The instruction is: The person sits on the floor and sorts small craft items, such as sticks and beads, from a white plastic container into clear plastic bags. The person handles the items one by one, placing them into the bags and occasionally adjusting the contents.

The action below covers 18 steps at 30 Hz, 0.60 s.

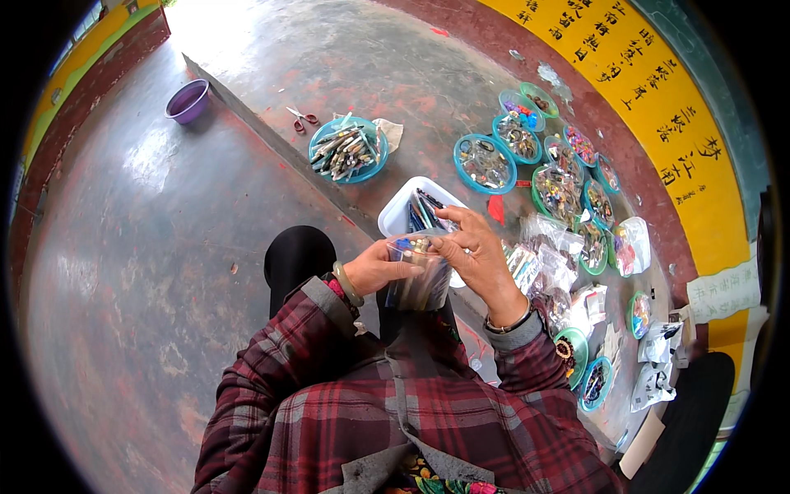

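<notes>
Over my lap, my left hand grips a clear plastic container by its left side, the thumb lying across its front. Pen-like sticks stand packed upright inside, with pale, gold and blue ends at the top. My right hand is bent around the container's upper right edge, its thumb against the rim and its forefinger curled above. Whether it also pinches one of the sticks cannot be made out. Just beyond, a white plastic tub holds dark and blue pens, partly hidden by my hands.
Ahead sits a blue basket heaped with pens, near red-handled scissors. Several round baskets of small parts and plastic bags crowd the right. A purple basin stands far left, past a floor step.
</notes>
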### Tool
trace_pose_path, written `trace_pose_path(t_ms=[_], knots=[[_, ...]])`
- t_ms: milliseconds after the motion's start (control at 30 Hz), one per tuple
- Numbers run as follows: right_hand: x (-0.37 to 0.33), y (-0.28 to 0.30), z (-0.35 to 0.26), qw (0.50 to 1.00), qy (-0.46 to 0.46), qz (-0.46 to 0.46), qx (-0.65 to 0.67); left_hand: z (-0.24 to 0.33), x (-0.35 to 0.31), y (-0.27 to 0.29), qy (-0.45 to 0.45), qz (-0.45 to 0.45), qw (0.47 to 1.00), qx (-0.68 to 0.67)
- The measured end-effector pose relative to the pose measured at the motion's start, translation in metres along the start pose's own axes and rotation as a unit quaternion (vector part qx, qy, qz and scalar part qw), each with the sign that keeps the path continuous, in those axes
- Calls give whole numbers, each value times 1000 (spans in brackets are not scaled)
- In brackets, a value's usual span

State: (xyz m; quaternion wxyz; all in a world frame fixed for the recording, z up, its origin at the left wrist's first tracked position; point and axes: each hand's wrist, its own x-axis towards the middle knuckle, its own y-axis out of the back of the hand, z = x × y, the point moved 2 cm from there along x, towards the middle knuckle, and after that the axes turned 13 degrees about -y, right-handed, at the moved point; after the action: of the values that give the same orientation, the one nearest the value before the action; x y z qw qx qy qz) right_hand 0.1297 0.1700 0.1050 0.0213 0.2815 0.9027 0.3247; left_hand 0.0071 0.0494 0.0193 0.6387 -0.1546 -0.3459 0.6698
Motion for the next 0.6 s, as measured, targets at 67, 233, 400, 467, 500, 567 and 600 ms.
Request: trace_pose_path(t_ms=[67, 233, 400, 467, 500, 567, 600], knots=[[-3, 1, 2, 1000, -1, -14, -14, -1, -1, 1, 3, 8, 1000, 9], [-8, 2, 4, 999, -7, -33, -30, 1, -1, -1, 8, 11, 1000, 2], [-12, 0, 1, 998, 4, -41, -49, -2, -2, 1, 9, 23, 1000, 5], [-12, 0, 6, 998, 17, -35, -44, 0, -1, -3, 8, 30, 999, 25], [-12, 0, 8, 998, 23, -32, -41, -2, -1, 0, 9, 39, 999, 31], [-13, 10, 7, 993, -31, 25, 107, -6, -2, 7, 13, 54, 998, 41], [-14, 15, 9, 981, -59, 55, 179, -7, -2, 8, 15, 62, 997, 50]])
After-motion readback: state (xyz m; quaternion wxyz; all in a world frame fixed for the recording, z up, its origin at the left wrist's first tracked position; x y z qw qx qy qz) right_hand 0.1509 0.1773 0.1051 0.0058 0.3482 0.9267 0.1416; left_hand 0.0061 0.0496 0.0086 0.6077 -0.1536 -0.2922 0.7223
